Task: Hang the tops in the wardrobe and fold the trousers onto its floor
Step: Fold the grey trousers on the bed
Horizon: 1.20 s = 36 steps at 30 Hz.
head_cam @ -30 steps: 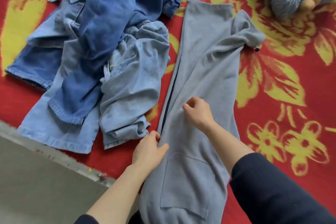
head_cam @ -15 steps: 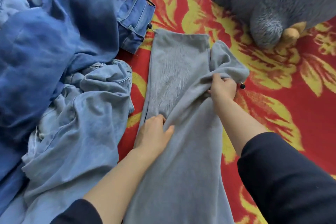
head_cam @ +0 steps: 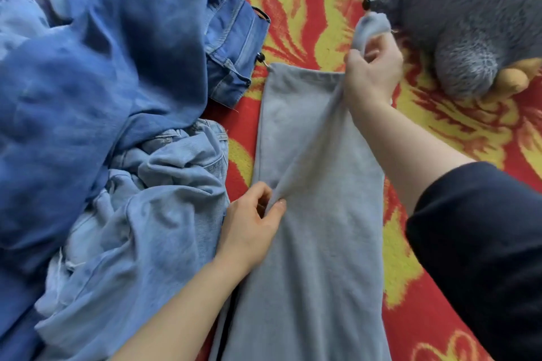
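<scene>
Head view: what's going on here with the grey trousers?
A person is working on the grey trousers on the red blanket. The right hand grips one leg end, lifted off the blanket near the plush toy; the left hand pinches a crease at mid-leg. A denim pile lies to the left.

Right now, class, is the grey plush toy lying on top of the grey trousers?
No, the plush toy lies on the red floral blanket, right of the grey trousers.
</scene>
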Available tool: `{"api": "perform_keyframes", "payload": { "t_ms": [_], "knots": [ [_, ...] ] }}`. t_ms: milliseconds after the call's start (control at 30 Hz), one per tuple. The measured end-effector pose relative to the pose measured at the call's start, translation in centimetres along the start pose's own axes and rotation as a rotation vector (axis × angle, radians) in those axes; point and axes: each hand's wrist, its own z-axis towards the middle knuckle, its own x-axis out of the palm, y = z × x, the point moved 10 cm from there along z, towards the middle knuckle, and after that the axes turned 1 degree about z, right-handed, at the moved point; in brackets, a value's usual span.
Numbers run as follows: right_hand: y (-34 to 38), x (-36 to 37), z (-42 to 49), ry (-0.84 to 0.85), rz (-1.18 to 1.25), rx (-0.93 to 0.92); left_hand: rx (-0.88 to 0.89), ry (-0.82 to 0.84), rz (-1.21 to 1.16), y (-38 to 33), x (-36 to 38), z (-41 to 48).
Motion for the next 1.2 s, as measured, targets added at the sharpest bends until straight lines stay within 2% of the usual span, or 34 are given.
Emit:
{"api": "perform_keyframes", "payload": {
  "t_ms": [67, 167, 200, 267, 400, 533, 733, 833, 933, 967, 1100, 1200],
  "knots": [
    [1.5, 5.7, -1.5, 0.259, -0.035, -0.027, -0.079, -0.060, 0.009, 1.2, -1.3, 0.0],
    [-1.1, 12.0, -5.8, 0.663, -0.196, 0.057, -0.120, -0.062, 0.048, 1.8, -1.9, 0.1],
    [-2.1, 12.8, -7.1, 0.743, -0.274, 0.041, -0.122, -0.042, 0.062, 1.8, -1.7, 0.3],
    [-3.3, 12.8, -8.9, 0.795, -0.392, -0.060, -0.122, -0.028, 0.098, 1.9, -1.5, 0.6],
    [-5.4, 10.0, -11.0, 0.800, -0.618, -0.315, -0.106, -0.051, 0.188, 1.9, -1.5, 0.1],
    [-10.0, 4.3, -14.4, 0.826, -0.752, -0.281, -0.082, -0.046, 0.239, 1.7, -1.0, -1.9],
    [-14.6, -3.2, -22.4, 0.872, -0.868, -0.197, -0.181, -0.037, 0.312, 3.7, -1.1, -7.5],
    [-16.9, -7.7, -27.4, 0.877, -0.898, -0.109, -0.231, -0.004, 0.355, 5.1, -1.0, -11.7],
    [-18.7, -12.4, -31.8, 0.821, -0.888, 0.033, -0.392, -0.171, 0.191, 7.8, -3.8, -15.6],
    [-19.3, -14.0, -33.2, 0.792, -0.861, 0.104, -0.427, -0.179, 0.158, 8.4, -4.1, -16.6],
    [-21.2, -19.7, -38.6, 0.613, -0.687, 0.383, -0.413, -0.028, 0.095, 9.3, -2.6, -19.0],
    [-22.1, -22.0, -42.5, 0.510, -0.635, 0.508, -0.270, 0.169, 0.272, 10.1, -0.8, -22.1]
  ]
}}
